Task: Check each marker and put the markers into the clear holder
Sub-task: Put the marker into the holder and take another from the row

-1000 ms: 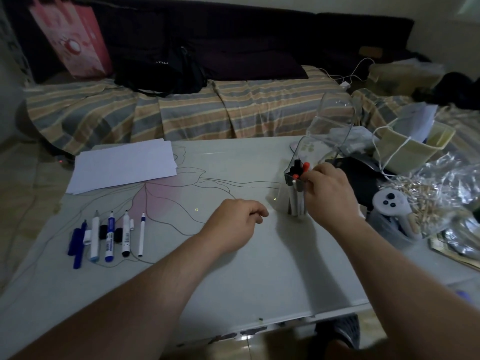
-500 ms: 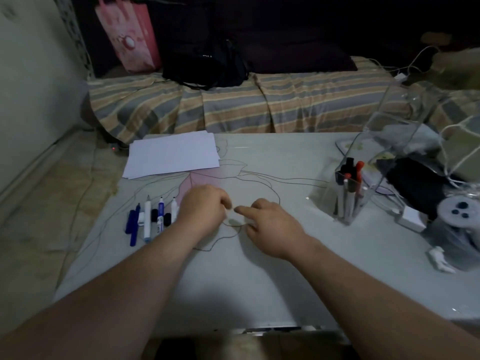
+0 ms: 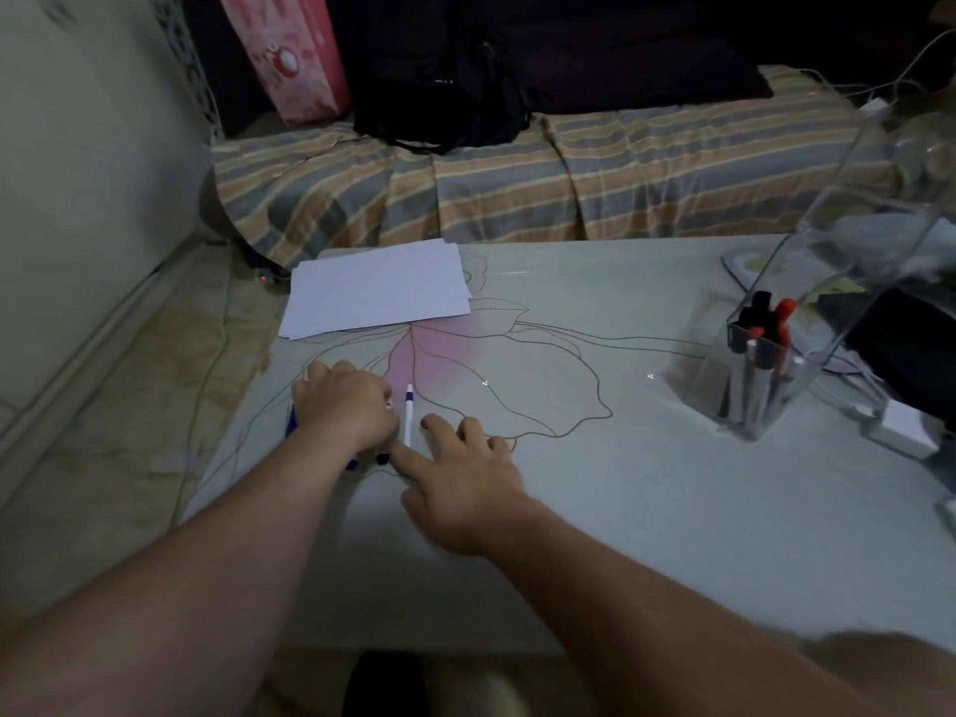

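Note:
Several markers lie in a row at the table's left. My left hand (image 3: 344, 406) lies over them, knuckles up and fingers curled down; what it holds is hidden. A blue marker (image 3: 290, 424) peeks out at its left, and dark marker ends (image 3: 383, 459) show below it. A thin white pen with a blue cap (image 3: 409, 414) lies just right of that hand. My right hand (image 3: 460, 473) rests flat beside it, fingers stretched toward the row, holding nothing. The clear holder (image 3: 760, 385) stands at the right with several markers upright inside.
A stack of white paper (image 3: 377, 292) lies at the back left of the pale table (image 3: 621, 509). A white charger block (image 3: 902, 432) and dark clutter sit right of the holder. Behind the table are a striped bed (image 3: 517, 183), a black backpack (image 3: 439, 90) and a pink bag (image 3: 282, 49).
My right hand left the holder and swept left across the table to the marker row. My left hand also slid left onto the markers. The view turned left.

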`<state>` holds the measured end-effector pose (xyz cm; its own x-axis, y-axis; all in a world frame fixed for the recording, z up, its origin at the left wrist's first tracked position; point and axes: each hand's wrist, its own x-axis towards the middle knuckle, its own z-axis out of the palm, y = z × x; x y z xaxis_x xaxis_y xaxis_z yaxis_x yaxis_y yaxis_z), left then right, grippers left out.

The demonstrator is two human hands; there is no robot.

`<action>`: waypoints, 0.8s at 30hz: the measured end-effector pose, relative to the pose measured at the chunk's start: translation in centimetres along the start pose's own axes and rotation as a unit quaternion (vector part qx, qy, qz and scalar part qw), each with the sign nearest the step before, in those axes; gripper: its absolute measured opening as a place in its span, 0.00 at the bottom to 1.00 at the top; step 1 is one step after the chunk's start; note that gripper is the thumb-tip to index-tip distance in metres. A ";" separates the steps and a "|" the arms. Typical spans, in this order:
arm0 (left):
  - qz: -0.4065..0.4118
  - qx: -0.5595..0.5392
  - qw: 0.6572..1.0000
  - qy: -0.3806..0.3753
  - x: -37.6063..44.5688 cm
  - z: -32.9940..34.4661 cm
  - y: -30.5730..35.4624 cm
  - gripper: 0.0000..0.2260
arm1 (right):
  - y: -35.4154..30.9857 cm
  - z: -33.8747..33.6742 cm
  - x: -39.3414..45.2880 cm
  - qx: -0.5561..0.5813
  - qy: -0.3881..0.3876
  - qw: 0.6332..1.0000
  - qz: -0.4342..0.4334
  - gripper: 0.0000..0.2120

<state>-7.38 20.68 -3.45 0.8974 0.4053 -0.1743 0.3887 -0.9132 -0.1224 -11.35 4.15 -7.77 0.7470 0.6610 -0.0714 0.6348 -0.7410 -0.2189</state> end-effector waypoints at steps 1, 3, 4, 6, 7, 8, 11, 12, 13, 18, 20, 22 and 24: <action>0.005 0.006 1.000 0.012 0.1 0.1 0.0 0.16 | 0.0 0.2 0.2 -0.012 -0.003 1.000 0.002 0.27; 0.019 0.002 0.999 0.043 0.4 0.4 0.1 0.14 | 0.0 0.4 0.4 -0.037 -0.008 0.999 0.009 0.27; 0.025 -0.005 0.998 0.055 0.5 0.5 0.2 0.13 | 0.1 0.4 0.5 -0.046 -0.006 0.999 0.015 0.27; 0.039 -0.018 0.996 0.078 0.5 0.6 0.4 0.11 | 0.3 0.3 0.7 -0.049 0.011 0.998 0.043 0.25; 0.048 -0.022 0.995 0.086 0.6 0.7 0.5 0.11 | 0.5 0.1 0.7 -0.045 0.021 0.997 0.062 0.25; 0.057 -0.025 0.994 0.089 0.5 0.9 0.7 0.10 | 0.6 -0.2 0.7 -0.043 0.030 0.996 0.078 0.23; 0.077 -0.030 0.993 0.085 0.4 1.1 1.3 0.09 | 1.7 -1.5 0.2 -0.044 0.039 0.992 0.114 0.17; 0.086 -0.028 0.993 0.080 0.4 1.1 1.5 0.09 | 2.2 -2.1 -0.1 -0.041 0.034 0.991 0.121 0.16; 0.100 -0.035 0.991 0.078 0.3 1.2 1.8 0.09 | 2.9 -2.7 -0.4 -0.035 0.031 0.991 0.126 0.16; 0.195 -0.301 0.933 0.006 -0.9 1.5 3.7 0.04 | 6.6 -4.9 -2.2 0.043 0.020 0.980 0.194 0.12; 0.231 -0.348 0.909 -0.003 -1.5 1.4 4.6 0.07 | 7.9 -5.7 -3.2 0.080 -0.013 0.971 0.225 0.12; 0.253 -0.364 0.896 -0.007 -1.8 1.1 5.3 0.08 | 9.3 -6.5 -4.4 0.111 -0.057 0.962 0.244 0.12; 0.261 -0.377 0.888 -0.006 -2.0 0.8 5.7 0.07 | 10.5 -7.0 -5.4 0.124 -0.080 0.957 0.249 0.12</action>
<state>-7.11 14.70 -4.57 0.9959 -0.0866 -0.0264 -0.0470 -0.7433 0.6673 -7.30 -8.03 -2.85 0.8928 0.2573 -0.3698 0.1270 -0.9313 -0.3414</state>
